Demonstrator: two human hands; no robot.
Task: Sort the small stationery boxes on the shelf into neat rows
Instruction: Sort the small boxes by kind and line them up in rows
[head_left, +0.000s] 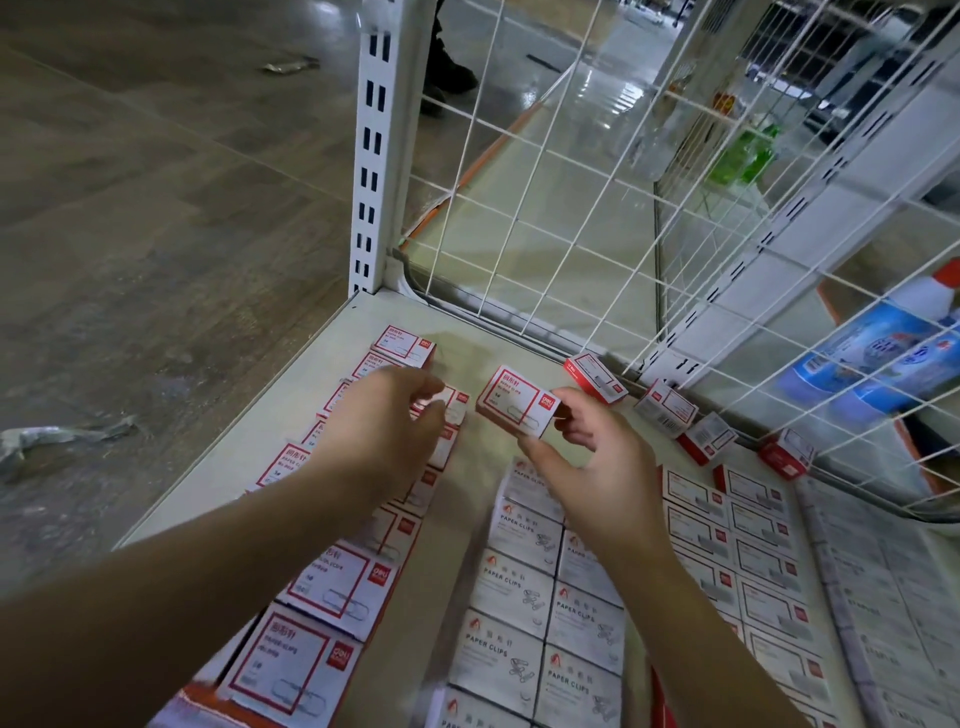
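Right hand (582, 441) fingers pinch small red-and-white cardboard paper-clip box (517, 402) above white shelf (332, 332), likely for left row; left hand (384, 415) fingers loosely curled over row, grasp unclear.

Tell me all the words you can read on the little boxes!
"PAPER CLIPS": grey-print boxes in the middle rows.
"PAPER CLIPS", "deli": red-framed box held in the right hand.
"deli": red-framed box nearest the camera.
Smaller print, tumbled boxes by the wire grid, blue bottle: too blurred.
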